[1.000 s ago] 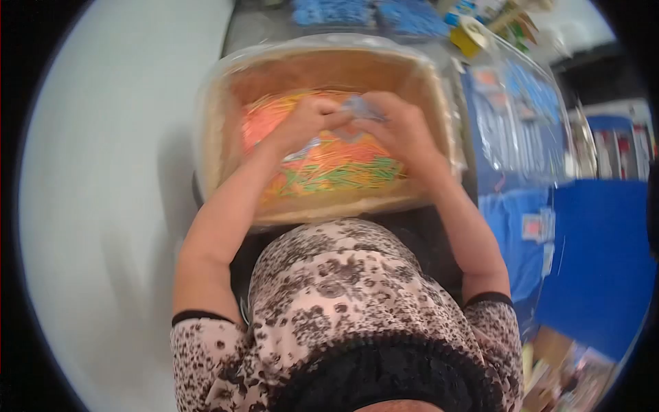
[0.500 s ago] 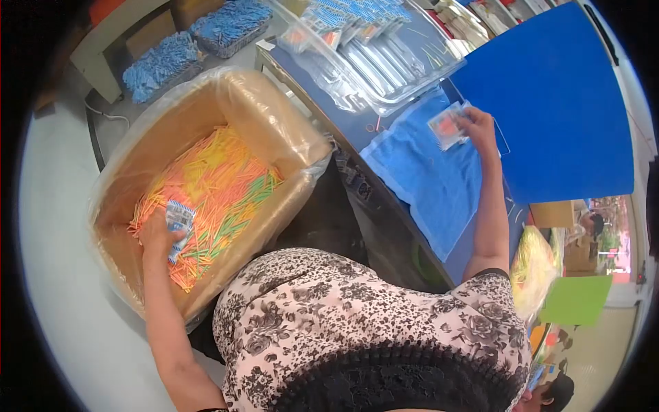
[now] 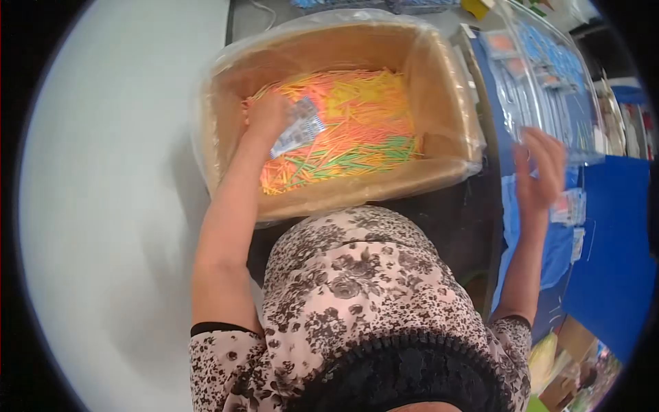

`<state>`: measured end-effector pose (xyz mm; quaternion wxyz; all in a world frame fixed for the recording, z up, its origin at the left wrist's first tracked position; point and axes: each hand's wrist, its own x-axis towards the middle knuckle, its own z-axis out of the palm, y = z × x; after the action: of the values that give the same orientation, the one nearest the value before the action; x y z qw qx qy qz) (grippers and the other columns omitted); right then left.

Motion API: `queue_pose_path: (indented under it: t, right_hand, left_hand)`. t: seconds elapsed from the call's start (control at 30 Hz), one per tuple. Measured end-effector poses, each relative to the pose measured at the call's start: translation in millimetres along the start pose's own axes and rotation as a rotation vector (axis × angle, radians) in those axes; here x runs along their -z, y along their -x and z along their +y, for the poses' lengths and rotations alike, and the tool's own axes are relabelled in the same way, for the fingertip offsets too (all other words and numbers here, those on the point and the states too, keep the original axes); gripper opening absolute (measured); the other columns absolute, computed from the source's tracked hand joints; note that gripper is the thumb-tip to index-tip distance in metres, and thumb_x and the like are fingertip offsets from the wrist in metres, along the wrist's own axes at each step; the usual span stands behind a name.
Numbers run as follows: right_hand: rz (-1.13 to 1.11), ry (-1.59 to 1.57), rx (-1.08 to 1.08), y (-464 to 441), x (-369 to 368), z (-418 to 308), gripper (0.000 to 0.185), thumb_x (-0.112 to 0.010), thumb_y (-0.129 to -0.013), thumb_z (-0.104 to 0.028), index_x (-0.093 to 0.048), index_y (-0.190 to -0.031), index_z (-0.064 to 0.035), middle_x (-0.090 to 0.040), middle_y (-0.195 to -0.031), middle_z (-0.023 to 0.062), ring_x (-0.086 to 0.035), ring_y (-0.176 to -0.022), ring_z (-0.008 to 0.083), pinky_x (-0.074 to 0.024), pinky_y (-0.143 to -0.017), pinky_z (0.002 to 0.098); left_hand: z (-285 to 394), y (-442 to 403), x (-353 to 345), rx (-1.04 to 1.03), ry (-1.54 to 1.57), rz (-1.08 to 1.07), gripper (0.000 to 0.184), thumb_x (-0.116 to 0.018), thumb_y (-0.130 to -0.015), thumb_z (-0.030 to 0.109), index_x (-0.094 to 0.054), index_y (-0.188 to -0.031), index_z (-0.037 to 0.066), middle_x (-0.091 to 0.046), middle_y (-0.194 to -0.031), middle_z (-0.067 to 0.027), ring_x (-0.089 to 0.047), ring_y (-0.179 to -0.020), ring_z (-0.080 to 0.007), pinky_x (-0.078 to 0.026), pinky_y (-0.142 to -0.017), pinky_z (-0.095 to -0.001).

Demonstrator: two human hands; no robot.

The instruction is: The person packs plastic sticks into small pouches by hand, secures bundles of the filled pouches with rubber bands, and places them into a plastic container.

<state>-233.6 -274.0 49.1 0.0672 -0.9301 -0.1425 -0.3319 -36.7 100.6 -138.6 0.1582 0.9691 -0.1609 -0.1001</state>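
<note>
My left hand (image 3: 269,115) is inside the lined cardboard box (image 3: 439,96), over a bed of thin coloured sticks (image 3: 364,113) in pink, orange, yellow and green. It is closed on a flat blue-and-white plastic packet (image 3: 301,128), which sticks out to the right of the fingers; the fingertips are blurred. My right hand (image 3: 542,168) is raised over the table by the blue cloth (image 3: 509,206), fingers apart and holding nothing. Just past its wrist lie small clear packets (image 3: 568,207) with red and blue print.
A clear plastic tray (image 3: 528,89) with blue-and-white packets stands at the table's far end. A big blue panel (image 3: 614,240) borders the table on the right. Pale floor (image 3: 123,172) lies left of the box.
The view has swung left toward the box. My right hand has let go of the packet it held over the cloth and opened. My left hand stays in the box with its packet.
</note>
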Motion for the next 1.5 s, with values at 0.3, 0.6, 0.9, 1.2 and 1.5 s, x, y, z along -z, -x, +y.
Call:
queue_pose_path:
  t: [0.3, 0.6, 0.9, 1.2, 1.5]
  right_hand:
    - [-0.568, -0.465, -0.001, -76, -144, -59, 0.017, -0.065, -0.077, -0.013, -0.065, -0.088, 0.0006, -0.062, -0.096, 0.0147, -0.058, -0.091, 0.0317, -0.0473, -0.078, 0.0383]
    - [-1.258, -0.077, 0.235, -51, -217, -17, 0.012, -0.061, -0.072, -0.009, -0.067, -0.080, -0.0027, -0.064, -0.092, 0.0160, -0.061, -0.090, 0.0339, -0.0482, -0.076, 0.0419]
    - [-1.373, -0.087, 0.185, -13, -216, -10, 0.019, -0.063, -0.066, -0.010, -0.067, -0.083, -0.0019, -0.064, -0.089, 0.0191, -0.062, -0.091, 0.0353, -0.0491, -0.079, 0.0429]
    - [-1.394, -0.040, 0.281, -9, -220, -4, 0.019, -0.061, -0.067, -0.007, -0.067, -0.084, -0.0018, -0.064, -0.090, 0.0210, -0.061, -0.090, 0.0368, -0.0492, -0.078, 0.0433]
    - [-1.275, -0.277, -0.081, -59, -195, 4, 0.014, -0.065, -0.069, -0.008, -0.067, -0.078, 0.0020, -0.063, -0.064, 0.0153, -0.063, -0.062, 0.0255, -0.0495, -0.057, 0.0353]
  left_hand:
    - [34, 0, 39, 0.030, -0.089, -0.015, 0.022, -0.064, -0.080, 0.028, -0.069, -0.081, 0.007, -0.065, -0.075, -0.0170, -0.066, -0.073, -0.0295, -0.050, -0.065, -0.0421]
    - [65, -1, 60, -0.005, 0.543, 0.018, 0.024, -0.062, -0.081, 0.027, -0.066, -0.077, 0.004, -0.064, -0.071, -0.0158, -0.064, -0.074, -0.0284, -0.047, -0.067, -0.0425]
    - [69, -3, 49, -0.177, 0.366, -0.022, 0.014, -0.061, -0.075, 0.018, -0.069, -0.079, 0.007, -0.064, -0.075, -0.0165, -0.063, -0.076, -0.0328, -0.048, -0.069, -0.0442]
    - [82, 0, 58, -0.180, 0.373, -0.096, 0.011, -0.062, -0.072, 0.015, -0.068, -0.073, 0.005, -0.063, -0.072, -0.0171, -0.062, -0.071, -0.0327, -0.048, -0.064, -0.0433]
    - [88, 0, 46, -0.432, 0.469, -0.385, 0.013, -0.065, -0.070, 0.015, -0.063, -0.067, 0.002, -0.058, -0.062, -0.0150, -0.060, -0.060, -0.0280, -0.045, -0.056, -0.0414]
